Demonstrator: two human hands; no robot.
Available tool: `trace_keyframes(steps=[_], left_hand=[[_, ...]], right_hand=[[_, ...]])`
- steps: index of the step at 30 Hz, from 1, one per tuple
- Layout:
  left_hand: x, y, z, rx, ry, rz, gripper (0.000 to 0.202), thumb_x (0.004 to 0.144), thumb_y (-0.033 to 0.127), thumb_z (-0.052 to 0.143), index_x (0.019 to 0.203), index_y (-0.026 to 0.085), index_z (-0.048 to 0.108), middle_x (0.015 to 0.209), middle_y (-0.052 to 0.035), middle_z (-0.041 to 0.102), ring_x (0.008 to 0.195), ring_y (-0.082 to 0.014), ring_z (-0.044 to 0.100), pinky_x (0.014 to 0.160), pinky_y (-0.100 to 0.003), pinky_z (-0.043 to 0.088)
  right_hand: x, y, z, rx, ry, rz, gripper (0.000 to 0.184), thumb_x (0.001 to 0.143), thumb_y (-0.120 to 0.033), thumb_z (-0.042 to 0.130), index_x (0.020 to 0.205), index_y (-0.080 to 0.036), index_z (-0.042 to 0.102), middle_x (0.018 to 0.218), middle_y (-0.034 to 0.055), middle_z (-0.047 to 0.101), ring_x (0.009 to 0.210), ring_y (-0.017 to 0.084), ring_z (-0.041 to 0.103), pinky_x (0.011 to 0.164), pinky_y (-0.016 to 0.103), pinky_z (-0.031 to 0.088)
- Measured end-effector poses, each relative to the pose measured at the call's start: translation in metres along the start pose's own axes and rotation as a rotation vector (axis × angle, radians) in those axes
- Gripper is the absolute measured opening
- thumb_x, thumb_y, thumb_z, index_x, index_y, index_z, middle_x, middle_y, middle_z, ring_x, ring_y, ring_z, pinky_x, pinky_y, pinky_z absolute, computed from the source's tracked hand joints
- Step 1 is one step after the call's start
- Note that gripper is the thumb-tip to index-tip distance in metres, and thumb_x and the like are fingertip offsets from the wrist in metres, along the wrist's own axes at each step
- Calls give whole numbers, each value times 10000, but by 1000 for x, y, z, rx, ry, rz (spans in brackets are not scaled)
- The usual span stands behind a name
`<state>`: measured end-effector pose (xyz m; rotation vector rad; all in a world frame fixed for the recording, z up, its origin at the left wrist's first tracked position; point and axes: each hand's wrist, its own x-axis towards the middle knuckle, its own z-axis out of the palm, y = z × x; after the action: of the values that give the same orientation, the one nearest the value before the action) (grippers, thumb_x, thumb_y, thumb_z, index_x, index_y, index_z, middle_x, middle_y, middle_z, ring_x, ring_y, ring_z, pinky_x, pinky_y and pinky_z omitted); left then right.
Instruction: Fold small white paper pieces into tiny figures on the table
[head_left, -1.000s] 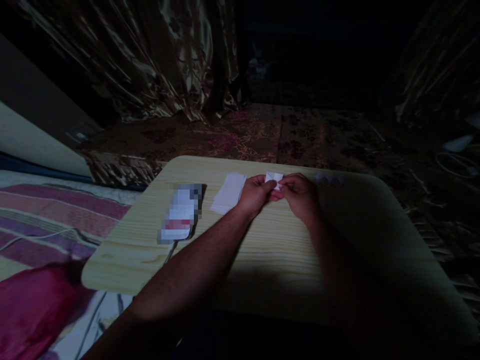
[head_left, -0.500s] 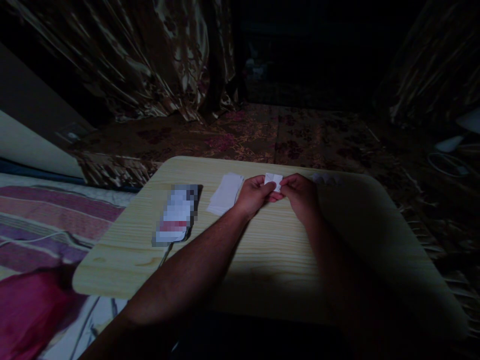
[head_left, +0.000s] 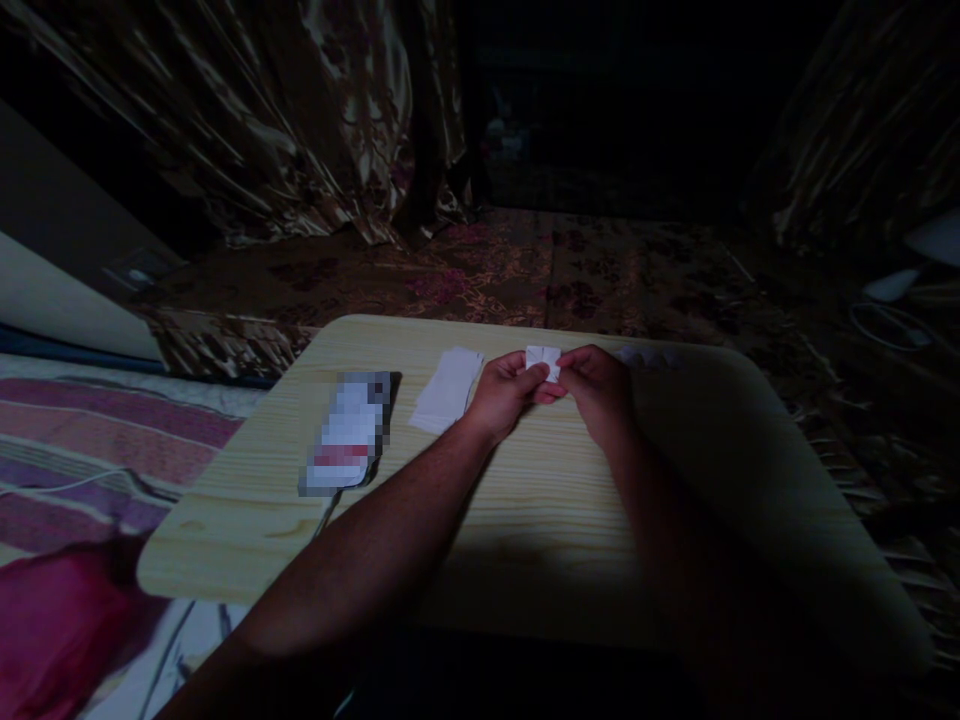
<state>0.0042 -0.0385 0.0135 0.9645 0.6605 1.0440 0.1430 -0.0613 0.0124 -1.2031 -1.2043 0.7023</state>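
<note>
My left hand (head_left: pixel 502 392) and my right hand (head_left: pixel 596 385) meet over the far middle of a light wooden table (head_left: pixel 540 500). Both pinch a small folded white paper piece (head_left: pixel 543 361) between thumbs and fingertips. Just left of my left hand lies a stack of white paper sheets (head_left: pixel 447 390) flat on the table. Some small pale folded pieces (head_left: pixel 645 356) sit in the dim area right of my right hand.
A phone-like object (head_left: pixel 349 435), blurred out, lies on the table's left part with a cable running off the near edge. A striped bedcover (head_left: pixel 90 450) and red cloth (head_left: pixel 60 630) are at left. Patterned carpet (head_left: pixel 525 270) and curtains (head_left: pixel 285 120) lie beyond.
The hands stay on the small paper piece with only slight finger shifts. The view drifts a little, so the table appears moved left.
</note>
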Motion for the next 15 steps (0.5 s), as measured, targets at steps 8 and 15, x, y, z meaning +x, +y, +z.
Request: trace_keyframes(steps=[8,15], left_hand=[[1,-2,-2,-26,-24,-14,354,691,318,815,920,90,672,797,-97,754,660,-181,734,572,-224,556],[-1,1,0,-49,-5,-25,321,686,288,805,902,89,675,769,-87,748,636,-177,731,556,-218,552]], right_hand=[[0,2,-1,-85,35,-1,82,694,-231,637,764,-213,675,631,-38,639,587,129,562,565,254,426],[-2,-4,-1,-107,6,-52,67,727,-222,634,782,-216,670,653,-39,643,613,127,584,578,250,445]])
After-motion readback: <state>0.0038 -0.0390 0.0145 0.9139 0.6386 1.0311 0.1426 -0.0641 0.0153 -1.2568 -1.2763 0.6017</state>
